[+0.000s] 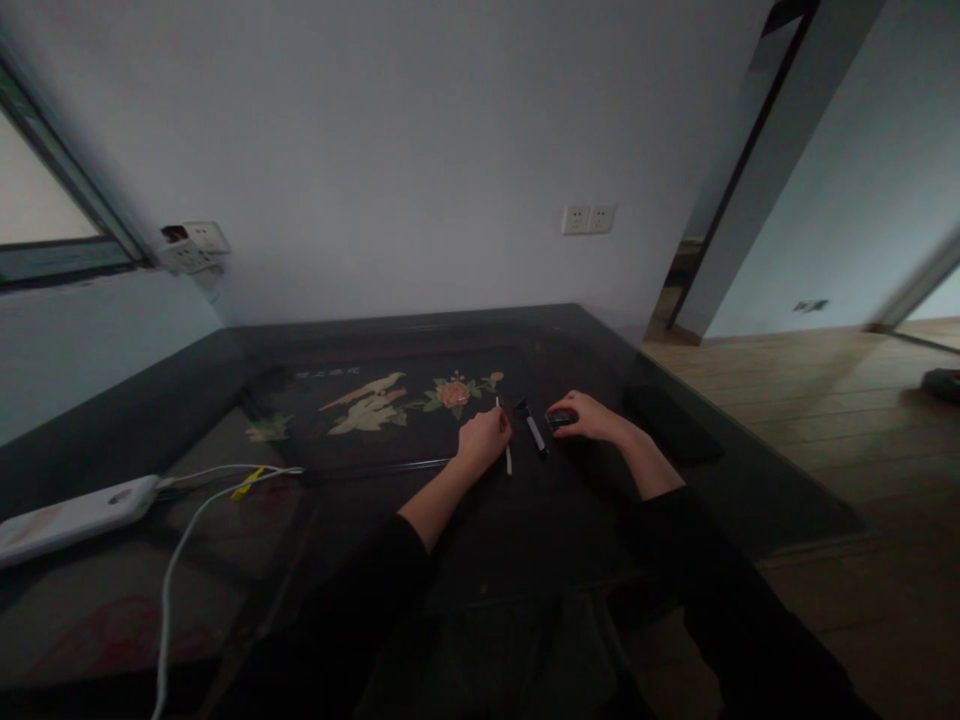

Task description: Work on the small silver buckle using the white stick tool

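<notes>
My left hand (484, 442) is closed around a thin white stick (509, 462), which pokes out above and below the fingers, close to the dark tabletop. My right hand (592, 416) grips a small, dark, rounded object (559, 420) between thumb and fingers; its kind is too dim to make out. Between the two hands lies a slim black-and-grey tool (535, 433) with a wider dark head at its far end. Neither hand touches that tool.
The dark glossy table (390, 520) has a bird-and-flower inlay. A white power strip (82, 518) with white cables (171, 570) and a yellow tag (247, 484) lies at the left. A flat dark pad (671, 424) is at the right. Wall sockets (589, 219) sit behind.
</notes>
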### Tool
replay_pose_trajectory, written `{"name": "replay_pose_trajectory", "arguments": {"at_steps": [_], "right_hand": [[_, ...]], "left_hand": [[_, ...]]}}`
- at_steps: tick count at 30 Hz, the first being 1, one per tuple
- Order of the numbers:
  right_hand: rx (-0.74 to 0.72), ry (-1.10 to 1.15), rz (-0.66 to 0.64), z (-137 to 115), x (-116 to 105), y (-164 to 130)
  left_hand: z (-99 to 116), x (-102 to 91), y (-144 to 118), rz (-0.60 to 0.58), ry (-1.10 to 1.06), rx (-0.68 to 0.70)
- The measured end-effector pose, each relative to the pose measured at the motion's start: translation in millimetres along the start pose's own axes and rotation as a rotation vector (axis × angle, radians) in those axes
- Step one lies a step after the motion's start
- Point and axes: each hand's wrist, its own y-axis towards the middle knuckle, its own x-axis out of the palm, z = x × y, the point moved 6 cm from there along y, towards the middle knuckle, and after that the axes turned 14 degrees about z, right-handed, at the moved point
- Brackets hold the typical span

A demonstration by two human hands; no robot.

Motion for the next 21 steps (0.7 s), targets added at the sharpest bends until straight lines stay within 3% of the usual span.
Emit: {"name": "replay_pose_trajectory", "arguments": {"at_steps": [9, 21], "right_hand": [[0.0, -0.004, -0.01, 2.0, 1.4, -0.4], [0.01, 0.012, -0.014, -0.2, 0.1, -0.6]], "left_hand": [[-9.1, -0.9, -1.6, 0.005, 0.034, 0.016], [-2.8, -1.6, -2.2, 0.013, 0.088, 0.036]]}}
